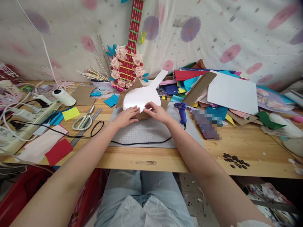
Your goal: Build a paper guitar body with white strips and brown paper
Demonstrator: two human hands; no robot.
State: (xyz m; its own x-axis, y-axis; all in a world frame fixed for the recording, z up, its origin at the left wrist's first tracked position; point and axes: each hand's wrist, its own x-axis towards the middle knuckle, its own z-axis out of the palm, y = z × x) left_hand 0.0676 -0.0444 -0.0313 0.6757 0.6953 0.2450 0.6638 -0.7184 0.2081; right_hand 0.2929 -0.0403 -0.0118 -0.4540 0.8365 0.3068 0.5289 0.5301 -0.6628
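Note:
A white guitar-shaped cutout [139, 94] with a long neck pointing to the back right lies on brown paper [144, 116], over the grey cutting mat [142, 132]. My left hand [127, 116] rests on the near left edge of the cutout, fingers stretched out flat and held together. At the near right edge, my right hand [156, 112] has its fingers bent, with the fingertips and thumb gripping the rim. Part of the cutout's front edge is hidden under the hands. A blue glue gun [182, 114] lies to the right of my right hand.
Behind stands a red guitar model [126, 67] with paper flowers. Scissors [83, 121], a metal ruler [85, 130] and a power strip [21, 132] lie left. Right are coloured sheets [189, 82], a white board [232, 93], a phone [207, 127] and several dark beads [235, 160]. A black cable [142, 143] crosses the mat.

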